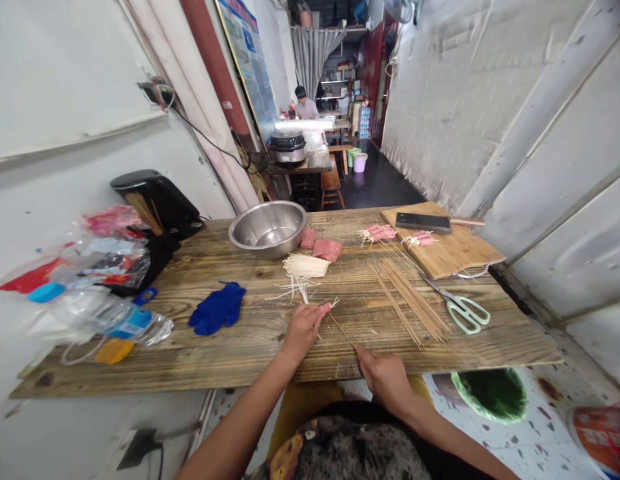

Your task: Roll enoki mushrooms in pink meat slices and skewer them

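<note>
My left hand (pixel 301 331) pinches a small pink meat roll (pixel 327 308) with pale enoki ends poking out of it. In my right hand (pixel 385 379) is the lower end of a thin bamboo skewer (pixel 343 330), whose tip reaches the roll. Just beyond my left hand lie loose enoki strands (pixel 299 288) and a bunch of enoki mushrooms (pixel 307 265). Behind these are pink meat slices (pixel 327 250). Bare bamboo skewers (pixel 413 300) lie spread to the right. Skewered enoki meat rolls (pixel 377 233) rest farther back, and more rolls (pixel 421 239) sit on the cutting board (pixel 455 250).
A steel bowl (pixel 269 229) stands at the back of the wooden table. On the right are green-handled scissors (pixel 467 313) and a cleaver (pixel 423 222). Blue gloves (pixel 217 309), a water bottle (pixel 115 317) and plastic bags lie left. A person (pixel 305 107) sits far back.
</note>
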{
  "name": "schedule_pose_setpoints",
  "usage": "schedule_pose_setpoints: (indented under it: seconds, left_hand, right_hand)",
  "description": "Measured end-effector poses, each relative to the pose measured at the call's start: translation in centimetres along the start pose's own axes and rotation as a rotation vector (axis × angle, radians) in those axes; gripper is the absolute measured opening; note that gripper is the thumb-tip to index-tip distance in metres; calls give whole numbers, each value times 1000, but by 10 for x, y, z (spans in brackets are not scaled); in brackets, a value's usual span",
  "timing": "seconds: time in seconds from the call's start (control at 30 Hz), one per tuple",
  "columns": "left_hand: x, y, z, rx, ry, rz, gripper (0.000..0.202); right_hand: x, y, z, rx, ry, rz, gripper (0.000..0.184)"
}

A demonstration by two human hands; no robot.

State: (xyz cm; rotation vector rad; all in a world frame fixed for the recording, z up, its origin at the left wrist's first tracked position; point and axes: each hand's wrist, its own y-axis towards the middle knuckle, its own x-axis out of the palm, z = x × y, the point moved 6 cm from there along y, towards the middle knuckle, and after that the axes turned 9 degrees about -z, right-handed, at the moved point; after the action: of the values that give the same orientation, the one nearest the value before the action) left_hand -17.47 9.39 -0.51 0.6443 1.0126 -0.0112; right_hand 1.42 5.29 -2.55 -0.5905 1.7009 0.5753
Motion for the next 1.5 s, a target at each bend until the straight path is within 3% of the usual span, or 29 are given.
schedule_pose_setpoints:
  seconds: [0.73,1.23,1.4,1.5]
  left_hand:
    - [1,6,-4,-47,-15,-76,27]
    - [-2,6,-4,-74,-57,-72,28]
    - [1,3,0,-76,-30,-33,25]
    - [2,-1,3,-91,-12,47,27]
  right_hand:
    - [7,22,-4,-28,-88,-60,38]
    - [-1,78,-13,-3,-87,-259,24]
    - [-10,69,-7,78,-39,-281,26]
    - [-16,59,7,142,-30,-274,30]
